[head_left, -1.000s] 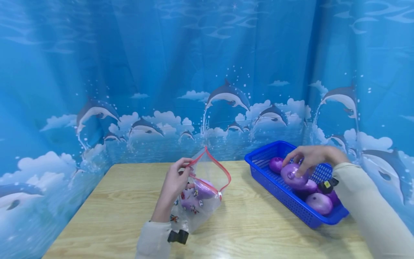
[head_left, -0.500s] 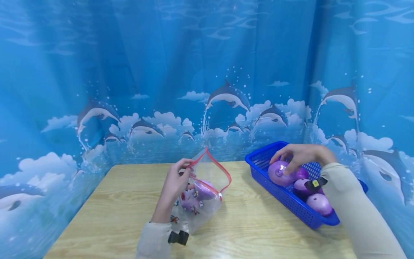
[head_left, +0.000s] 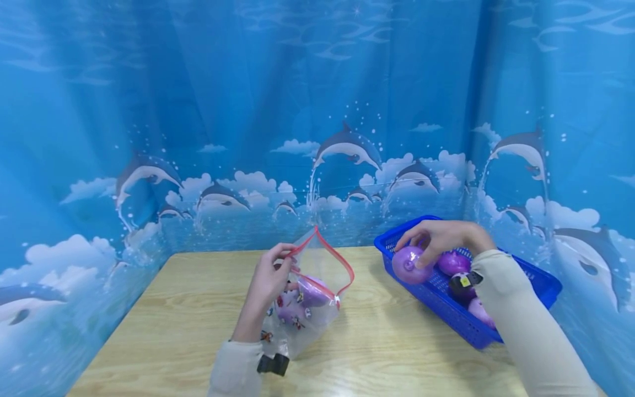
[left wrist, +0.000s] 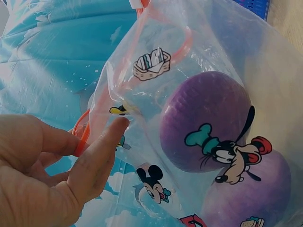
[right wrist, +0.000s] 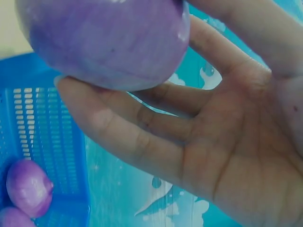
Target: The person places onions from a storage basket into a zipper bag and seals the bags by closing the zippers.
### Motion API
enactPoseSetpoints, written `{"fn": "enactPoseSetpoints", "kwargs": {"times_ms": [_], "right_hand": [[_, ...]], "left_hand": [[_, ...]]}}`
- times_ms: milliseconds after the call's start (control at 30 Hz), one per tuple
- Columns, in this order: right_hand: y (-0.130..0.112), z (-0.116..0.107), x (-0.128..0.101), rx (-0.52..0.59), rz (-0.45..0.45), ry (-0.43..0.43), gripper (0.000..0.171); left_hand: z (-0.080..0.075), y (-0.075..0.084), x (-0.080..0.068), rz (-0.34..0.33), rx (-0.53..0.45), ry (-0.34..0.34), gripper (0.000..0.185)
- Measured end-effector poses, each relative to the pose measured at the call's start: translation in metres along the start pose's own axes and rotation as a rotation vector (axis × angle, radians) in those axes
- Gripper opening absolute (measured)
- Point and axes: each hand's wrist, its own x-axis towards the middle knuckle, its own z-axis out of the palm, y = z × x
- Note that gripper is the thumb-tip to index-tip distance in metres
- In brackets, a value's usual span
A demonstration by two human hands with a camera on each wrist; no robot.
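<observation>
A clear zip bag (head_left: pixel 310 309) with a red seal and cartoon prints stands on the wooden table (head_left: pixel 377 353), mouth open upward. My left hand (head_left: pixel 270 278) pinches its rim at the left; the left wrist view shows the bag (left wrist: pixel 208 118) with two purple onions (left wrist: pixel 206 120) inside and my left hand (left wrist: pixel 57 165) at the seal. My right hand (head_left: pixel 439 240) grips a purple onion (head_left: pixel 409 264) above the left end of the blue basket (head_left: pixel 538 284). The right wrist view shows that onion (right wrist: pixel 102 40) held in my right hand (right wrist: pixel 189 123).
Several more purple onions (head_left: pixel 453 263) lie in the basket; one onion (right wrist: pixel 28 187) shows in the basket (right wrist: pixel 42 123) in the right wrist view. A blue dolphin curtain (head_left: pixel 317 121) closes in the table at the back and both sides.
My right hand has lifted a purple onion out of the basket and carried it left toward the bag. The left hand and bag have stayed still.
</observation>
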Motion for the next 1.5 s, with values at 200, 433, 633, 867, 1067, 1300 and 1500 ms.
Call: {"fn": "enactPoseSetpoints", "kwargs": {"times_ms": [200, 433, 633, 867, 1067, 1300, 1500], "right_hand": [[-0.008, 0.003, 0.007, 0.004, -0.03, 0.002, 0.053], [-0.014, 0.01, 0.016, -0.005, -0.064, 0.009, 0.052], [-0.022, 0.018, 0.023, -0.021, -0.073, 0.026, 0.054], [-0.029, 0.024, 0.03, 0.002, -0.093, 0.022, 0.052], [-0.036, 0.028, 0.035, 0.011, -0.111, 0.021, 0.052], [-0.043, 0.031, 0.038, -0.009, -0.203, 0.022, 0.054], [-0.048, 0.035, 0.042, 0.015, -0.217, 0.034, 0.054]], "left_hand": [[0.0, -0.001, 0.0, 0.009, -0.005, -0.003, 0.031], [0.0, -0.001, 0.0, 0.009, -0.007, -0.004, 0.031], [-0.001, 0.0, 0.0, 0.006, -0.01, -0.004, 0.031], [0.0, -0.001, 0.0, 0.0, 0.014, -0.001, 0.03], [0.0, -0.001, 0.0, 0.0, 0.016, 0.009, 0.03], [0.0, -0.001, 0.0, 0.002, 0.016, 0.001, 0.031], [0.0, -0.001, 0.0, 0.005, 0.008, -0.002, 0.032]]}}
